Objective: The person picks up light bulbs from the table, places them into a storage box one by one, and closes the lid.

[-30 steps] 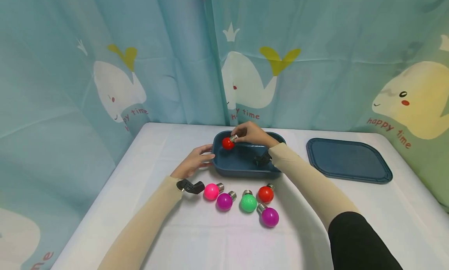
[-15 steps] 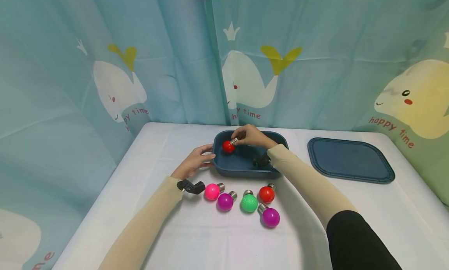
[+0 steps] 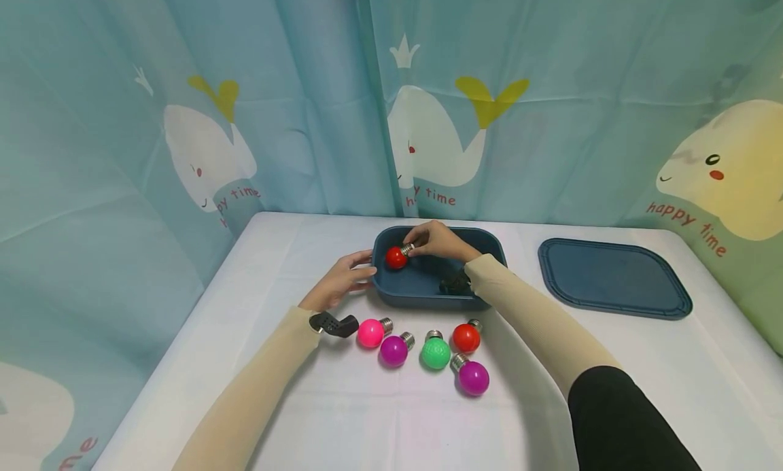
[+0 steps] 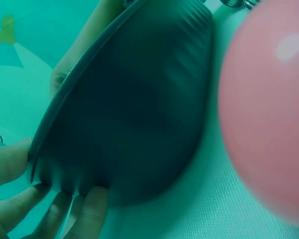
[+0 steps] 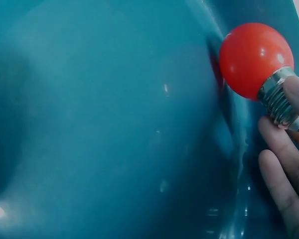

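In the head view a dark blue bin (image 3: 428,300) stands on the white table. My right hand (image 3: 442,241) is over its inside and pinches a red light bulb (image 3: 396,257) by its metal screw base. The right wrist view shows this bulb (image 5: 256,59) close to the bin's inner wall, thumb (image 5: 298,94) on the threads. My left hand (image 3: 338,281) touches the bin's left end from outside. In the left wrist view its extended fingers (image 4: 92,211) rest against the outer wall, with the thumb (image 4: 7,159) at the rim.
In front of the bin lie a pink bulb (image 3: 370,334), a purple bulb (image 3: 393,352), a green bulb (image 3: 436,355), another red bulb (image 3: 466,338) and a second purple bulb (image 3: 474,378). A flat dark blue lid (image 3: 614,277) lies to the right. A whale-print curtain (image 3: 318,117) hangs behind.
My right hand has lowered a little with the red bulb, which now sits deeper inside the bin near its left end. The left hand stays at the bin's end.
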The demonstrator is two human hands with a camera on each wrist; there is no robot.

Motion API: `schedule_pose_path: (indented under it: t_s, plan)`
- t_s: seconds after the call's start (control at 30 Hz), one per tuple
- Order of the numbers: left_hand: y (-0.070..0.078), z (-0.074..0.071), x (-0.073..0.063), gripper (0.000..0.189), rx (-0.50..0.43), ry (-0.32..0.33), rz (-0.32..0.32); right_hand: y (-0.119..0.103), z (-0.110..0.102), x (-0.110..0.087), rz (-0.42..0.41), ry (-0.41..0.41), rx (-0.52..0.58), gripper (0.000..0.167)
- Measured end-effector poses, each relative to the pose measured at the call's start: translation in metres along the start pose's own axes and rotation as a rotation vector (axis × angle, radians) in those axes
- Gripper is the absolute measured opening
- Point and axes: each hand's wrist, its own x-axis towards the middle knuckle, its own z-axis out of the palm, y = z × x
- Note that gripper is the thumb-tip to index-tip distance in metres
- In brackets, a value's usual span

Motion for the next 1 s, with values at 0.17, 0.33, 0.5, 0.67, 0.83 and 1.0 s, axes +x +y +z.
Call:
schedule_pose_path:
  t_s: [0.17, 0.33, 0.5, 0.67, 0.83, 1.0]
  plan:
    - [0.001, 0.001, -0.001, 0.058, 0.004, 0.008, -0.007, 0.001, 0.001, -0.001, 0.010, 0.004, 0.025, 0.022]
    - [0.003, 0.002, -0.001, 0.058, 0.016, 0.014, -0.017, 0.003, 0.002, -0.003, 0.025, -0.002, 0.056, 0.023]
    - [0.003, 0.002, 0.000, 0.058, 0.018, 0.015, -0.021, 0.007, 0.004, -0.003, 0.050, -0.014, 0.080, 0.023]
    - [0.002, 0.001, 0.001, 0.059, 0.019, 0.014, -0.019, 0.010, 0.006, -0.002, 0.067, -0.031, 0.083, 0.023]
    - [0.001, 0.001, 0.001, 0.059, 0.015, 0.017, -0.023, 0.009, 0.006, -0.002, 0.055, -0.037, 0.069, 0.023]
    - [0.000, 0.000, 0.001, 0.058, 0.016, 0.011, -0.017, 0.011, 0.008, -0.001, 0.058, -0.040, 0.072, 0.023]
